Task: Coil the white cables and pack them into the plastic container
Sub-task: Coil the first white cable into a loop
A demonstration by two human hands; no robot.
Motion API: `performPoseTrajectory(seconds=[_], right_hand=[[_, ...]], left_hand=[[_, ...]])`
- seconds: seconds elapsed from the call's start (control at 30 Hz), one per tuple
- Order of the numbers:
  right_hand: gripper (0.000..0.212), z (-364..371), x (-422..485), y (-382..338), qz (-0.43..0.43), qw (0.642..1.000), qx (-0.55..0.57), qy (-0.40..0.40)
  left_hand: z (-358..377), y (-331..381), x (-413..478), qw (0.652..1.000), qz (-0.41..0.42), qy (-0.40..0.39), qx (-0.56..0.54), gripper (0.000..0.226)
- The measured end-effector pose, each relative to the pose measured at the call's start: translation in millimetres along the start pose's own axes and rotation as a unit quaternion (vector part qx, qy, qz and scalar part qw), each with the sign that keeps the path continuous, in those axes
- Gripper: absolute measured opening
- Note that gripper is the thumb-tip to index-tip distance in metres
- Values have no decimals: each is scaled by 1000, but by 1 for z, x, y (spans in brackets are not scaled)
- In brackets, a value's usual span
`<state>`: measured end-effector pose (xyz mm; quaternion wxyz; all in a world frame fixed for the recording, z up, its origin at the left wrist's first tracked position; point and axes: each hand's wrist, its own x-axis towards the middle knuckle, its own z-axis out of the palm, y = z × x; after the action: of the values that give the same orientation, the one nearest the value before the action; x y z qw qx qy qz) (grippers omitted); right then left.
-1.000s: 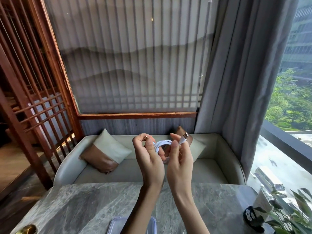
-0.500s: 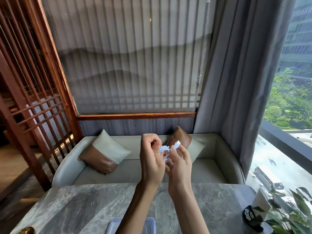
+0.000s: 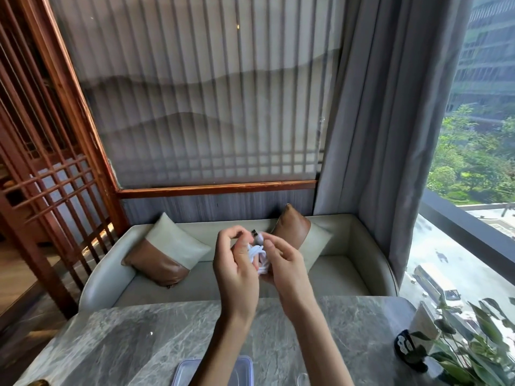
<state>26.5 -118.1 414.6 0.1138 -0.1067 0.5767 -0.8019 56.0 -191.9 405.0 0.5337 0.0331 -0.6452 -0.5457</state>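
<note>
Holding the white cable [image 3: 257,256] up in the air between both hands, well above the worktop [image 3: 125,344] and out past its far edge. Cupping the bundle from the left with the left hand [image 3: 237,271], fingers curled, thumb and forefinger arching over its top. Closing round it from the right with the right hand [image 3: 284,263], fingers curled in against the loops. Bunching the cable into a small tight coil, long axis running roughly up and down in the view, with a dark-tipped plug [image 3: 254,234] poking out at the top (too blurred for telling the connector type). Reaching forward with both forearms, wrists raised, backs of the hands facing the camera.

Sitting below and nearer the body: the plastic container [image 3: 189,371], clear with a bluish rim, resting on the worktop at the bottom edge of the view, well apart from the coil. Showing only its far end, so not revealing its contents or any lid. Lying more in line with the left hand than the right, the left forearm crossing straight over it.

Judging the step in hand as finishing the coil, packing not yet begun. Calling, by that layout, for a move down and back toward the body, pinching the coil so the loops are not springing open.
</note>
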Motion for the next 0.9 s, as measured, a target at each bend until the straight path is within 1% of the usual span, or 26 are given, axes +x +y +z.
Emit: performPoseTrajectory(seconds=[0.03,0.07,0.17,0.3,0.37,0.43,0.47,0.6,0.67,0.73,0.8,0.87,0.9], right_hand=[[23,-5,0,0,27,999,-30,-35],[26,-9,1,1,47,996,-52,-56],[28,-20,0,3,68,989,-97,-90],[34,-27,-10,7,51,979,-123,-153],[31,-32,-15,5,1,970,-158,-185],[24,-38,-17,5,-48,962,-187,-192],[21,-40,-16,6,-57,963,-181,-192],[18,-40,-12,11,-41,982,-116,-143],[20,-40,-12,13,-42,980,-130,-144],[19,-42,-12,11,-36,974,-133,-182],[26,-46,-11,9,-23,970,-103,-221],[38,-48,-11,8,-5,970,-84,-229],[40,-48,-12,9,4,972,-75,-223]], left_hand=[[-2,-3,1,1000,-17,0,12,10],[-3,-5,0,999,-15,-3,35,10],[-4,-10,0,995,16,-8,103,11],[0,-8,6,992,0,-12,128,15],[3,-7,5,991,-7,-13,133,13],[5,-7,4,992,-31,-8,123,11],[5,-8,4,992,-42,-5,117,11],[8,-9,1,991,-47,-8,124,8],[8,-11,1,991,-58,-8,121,8],[7,-15,3,989,-97,-22,112,9],[4,-21,8,980,-169,-56,82,11],[2,-24,10,968,-235,-83,39,12],[1,-24,9,965,-245,-89,34,13]])
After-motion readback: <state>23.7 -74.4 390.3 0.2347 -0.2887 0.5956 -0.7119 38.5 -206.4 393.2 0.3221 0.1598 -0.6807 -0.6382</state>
